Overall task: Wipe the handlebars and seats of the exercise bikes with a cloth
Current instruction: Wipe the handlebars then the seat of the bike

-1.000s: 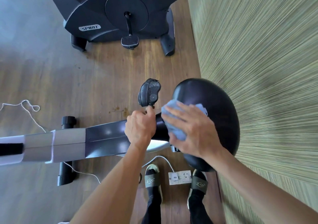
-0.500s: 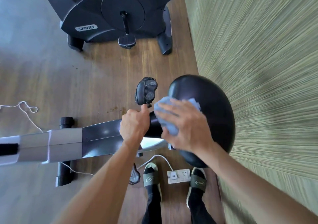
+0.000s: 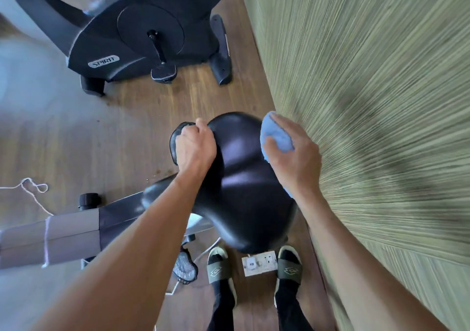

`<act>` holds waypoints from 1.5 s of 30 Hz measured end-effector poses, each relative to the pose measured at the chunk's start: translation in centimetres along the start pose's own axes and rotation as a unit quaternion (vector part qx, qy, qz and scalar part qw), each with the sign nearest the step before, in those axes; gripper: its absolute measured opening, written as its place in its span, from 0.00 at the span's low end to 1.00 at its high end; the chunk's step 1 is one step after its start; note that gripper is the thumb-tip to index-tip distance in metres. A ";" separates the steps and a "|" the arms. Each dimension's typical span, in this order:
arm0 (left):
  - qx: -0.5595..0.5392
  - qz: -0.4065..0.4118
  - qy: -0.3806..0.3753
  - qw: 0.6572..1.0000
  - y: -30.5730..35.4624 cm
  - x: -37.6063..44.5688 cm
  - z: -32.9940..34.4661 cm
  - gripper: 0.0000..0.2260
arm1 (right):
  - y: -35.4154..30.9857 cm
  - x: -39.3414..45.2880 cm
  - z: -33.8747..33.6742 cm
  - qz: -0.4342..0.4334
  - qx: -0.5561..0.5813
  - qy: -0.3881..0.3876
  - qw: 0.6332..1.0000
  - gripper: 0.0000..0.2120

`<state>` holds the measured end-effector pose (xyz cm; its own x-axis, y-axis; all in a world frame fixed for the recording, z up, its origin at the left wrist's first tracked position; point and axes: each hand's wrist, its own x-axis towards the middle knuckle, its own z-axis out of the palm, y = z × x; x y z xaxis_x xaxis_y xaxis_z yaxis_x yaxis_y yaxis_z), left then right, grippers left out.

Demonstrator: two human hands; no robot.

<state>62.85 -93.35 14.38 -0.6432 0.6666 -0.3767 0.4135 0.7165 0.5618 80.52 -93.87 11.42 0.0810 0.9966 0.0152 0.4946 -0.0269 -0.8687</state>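
Overhead, the head view shows the black seat (image 3: 244,190) between both hands, its long axis running from its narrow nose at lower left to its broad far end. The right hand (image 3: 292,157) presses the bunched blue cloth (image 3: 276,134) against the seat's right edge; the left hand (image 3: 195,150) curls over the left edge. The glossy surface looks smooth.

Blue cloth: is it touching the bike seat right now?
Touching. The head view shows the right hand pressing the blue cloth against the right edge of the black seat, with no gap visible between them.
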 end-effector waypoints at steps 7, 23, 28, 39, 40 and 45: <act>0.018 -0.015 0.069 0.997 -0.2 -0.4 1.2 0.23 | 1.9 -4.5 -2.6 0.104 0.129 -0.008 0.986 0.24; -0.088 -0.112 0.073 0.987 -4.7 2.1 -4.8 0.19 | -7.6 11.0 11.0 -0.221 -0.324 -0.365 0.845 0.14; -0.066 -0.147 0.038 0.986 -10.2 1.5 -6.3 0.18 | -8.8 7.3 13.3 -0.354 -0.398 -0.365 0.764 0.18; -0.347 -0.262 0.056 0.899 -17.4 1.8 -8.8 0.18 | -11.7 -7.6 16.9 -0.392 -0.252 -0.416 0.781 0.18; -0.373 -0.265 0.049 0.888 -18.0 1.9 -9.0 0.18 | -11.2 -8.2 16.3 -0.406 -0.229 -0.411 0.784 0.18; -0.376 -0.241 0.000 0.895 -21.1 2.3 -9.4 0.20 | -4.9 -7.6 6.7 -0.481 -0.226 -0.242 0.812 0.23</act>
<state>46.61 -108.85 8.55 -0.6304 0.3176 -0.7084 -0.4616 0.5803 0.6710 71.71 -100.80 12.28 -0.8259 0.4847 0.2879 0.4035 0.8649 -0.2986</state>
